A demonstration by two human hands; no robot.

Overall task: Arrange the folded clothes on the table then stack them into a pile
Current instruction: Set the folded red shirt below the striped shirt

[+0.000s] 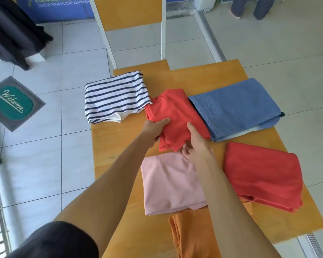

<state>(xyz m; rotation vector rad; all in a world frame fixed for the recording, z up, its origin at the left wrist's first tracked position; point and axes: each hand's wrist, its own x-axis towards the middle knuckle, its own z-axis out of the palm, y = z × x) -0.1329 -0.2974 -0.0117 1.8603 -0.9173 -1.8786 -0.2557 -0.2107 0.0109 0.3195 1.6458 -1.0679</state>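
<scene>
Head view: a folded red garment (175, 116) lies mid-worktop (116, 146) between a striped top (114, 95) and a blue cloth (235, 107). Left hand (155, 129) grips its near-left edge, thumb on top. Right hand (196, 144) pinches its near edge, fingers curled beneath, both arms outstretched.

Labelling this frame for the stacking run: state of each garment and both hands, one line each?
Middle red garment: folded, gripped at its near edge by both hands.
Left hand: grips it.
Right hand: grips it.
Striped garment: folded, overhangs table's left edge.
Blue garment: folded, flat.
Pink garment: folded, flat.
Right red garment: folded, flat.
Orange garment: at near edge, fold unclear.
Nothing stacked yet.
</scene>
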